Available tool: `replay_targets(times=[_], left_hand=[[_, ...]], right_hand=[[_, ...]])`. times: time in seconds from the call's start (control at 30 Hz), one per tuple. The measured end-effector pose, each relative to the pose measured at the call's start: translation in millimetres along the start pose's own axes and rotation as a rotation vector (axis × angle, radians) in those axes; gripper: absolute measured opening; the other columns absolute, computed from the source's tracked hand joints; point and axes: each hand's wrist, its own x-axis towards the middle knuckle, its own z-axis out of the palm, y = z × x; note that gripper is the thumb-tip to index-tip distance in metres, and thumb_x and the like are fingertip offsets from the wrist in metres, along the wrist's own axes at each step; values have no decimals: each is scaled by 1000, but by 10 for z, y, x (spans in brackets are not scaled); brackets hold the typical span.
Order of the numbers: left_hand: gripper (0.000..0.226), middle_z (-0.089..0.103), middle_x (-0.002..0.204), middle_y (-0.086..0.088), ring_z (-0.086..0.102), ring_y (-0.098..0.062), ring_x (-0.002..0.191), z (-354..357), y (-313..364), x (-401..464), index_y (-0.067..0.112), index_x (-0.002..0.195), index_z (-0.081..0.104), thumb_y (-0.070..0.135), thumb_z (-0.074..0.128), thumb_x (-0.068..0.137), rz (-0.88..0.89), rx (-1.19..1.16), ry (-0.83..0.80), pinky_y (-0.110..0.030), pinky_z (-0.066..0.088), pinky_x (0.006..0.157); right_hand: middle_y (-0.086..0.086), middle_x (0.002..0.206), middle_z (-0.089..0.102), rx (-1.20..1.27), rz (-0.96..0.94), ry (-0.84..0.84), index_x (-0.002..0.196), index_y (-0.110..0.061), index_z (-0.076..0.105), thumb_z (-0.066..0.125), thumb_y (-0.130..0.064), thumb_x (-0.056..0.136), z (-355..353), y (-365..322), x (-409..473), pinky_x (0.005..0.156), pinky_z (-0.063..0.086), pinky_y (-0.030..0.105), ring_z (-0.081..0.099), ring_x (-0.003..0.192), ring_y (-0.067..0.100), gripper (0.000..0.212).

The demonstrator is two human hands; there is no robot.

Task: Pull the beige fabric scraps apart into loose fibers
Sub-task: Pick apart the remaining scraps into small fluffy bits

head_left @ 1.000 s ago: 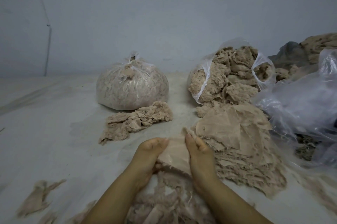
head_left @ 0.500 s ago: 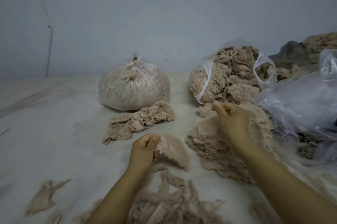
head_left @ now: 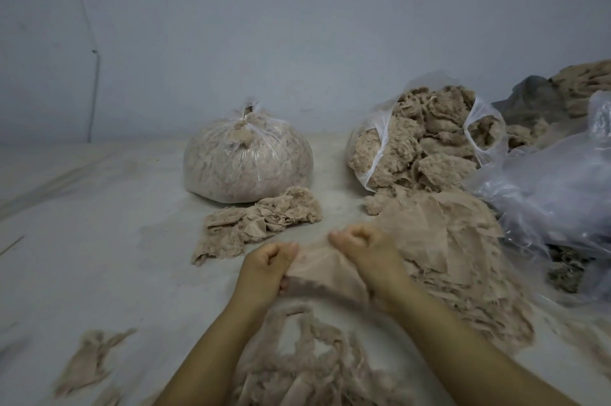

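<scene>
Gripping of one beige scrap (head_left: 319, 268) is recorded at both ends: the left hand (head_left: 266, 268) has its fingers curled round the near-left edge, and the right hand (head_left: 365, 250) pinches the far-right edge with fingers folded. The scrap is held stretched between them, just above the pale floor sheet (head_left: 99, 240).

Progress, as judged: partial. A pile of loose fibers (head_left: 317, 369) is seen in front of the forearms, and a smaller tuft (head_left: 89, 359) lies to the left. A large stack of flat scraps (head_left: 439, 243) sits just beside the right hand, untouched; a smaller heap (head_left: 261, 222) lies beyond the hands. Much work is taken to remain.

Containers:
- Tied clear bag (head_left: 248, 162), knotted at the top, packed with pale fluffy material; looks finished.
- Open clear bag (head_left: 426, 137), tipped toward the camera, filled with clumped beige material that spills at its mouth.
- Crumpled plastic (head_left: 549, 194) at the right; contents cannot be told.
</scene>
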Motion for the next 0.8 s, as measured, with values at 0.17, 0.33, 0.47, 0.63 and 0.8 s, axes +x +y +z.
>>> replay_targets(times=[0.17, 0.33, 0.47, 0.63, 0.8], left_hand=[[2, 57, 90, 10, 55, 1, 80, -29, -203, -136, 27, 86, 69, 28, 67, 87, 215, 525, -398, -9, 41, 75], [14, 62, 100, 14, 59, -8, 98, -375, -317, -356, 26, 96, 72, 24, 72, 82, 260, 552, -900, -22, 42, 95], [18, 70, 80, 6, 64, -9, 80, -630, -147, 76, 29, 75, 72, 12, 73, 81, 26, 397, -333, -19, 48, 73], [62, 38, 141, -12, 40, -33, 129, -816, -323, 724, 22, 136, 47, 34, 72, 80, -98, 855, 252, -38, 32, 108], [64, 41, 143, -15, 42, -31, 130, -751, -436, 1044, 16, 136, 46, 42, 68, 81, -134, 857, 172, -38, 37, 104]], right_hand=[[1, 102, 59, -808, -232, 427, 102, -16, 58, 65, -28, 88, -657, -454, 265, 70, 43, 25, 53, 94, 17, 20], [11, 123, 47, -959, -498, 321, 116, -13, 56, 64, -19, 88, -442, -357, 214, 98, 26, 33, 34, 120, 26, 30], [9, 121, 50, -934, -469, 9, 118, -13, 55, 59, -17, 91, 94, -42, 323, 95, 28, 27, 42, 118, 26, 28], [13, 140, 35, -858, -166, -183, 144, -22, 33, 58, -21, 92, 477, 239, 712, 106, 34, 33, 37, 130, 29, 57], [11, 152, 22, -913, -110, -199, 151, -25, 18, 61, -26, 88, 601, 362, 1222, 113, 25, 36, 21, 141, 31, 77]])
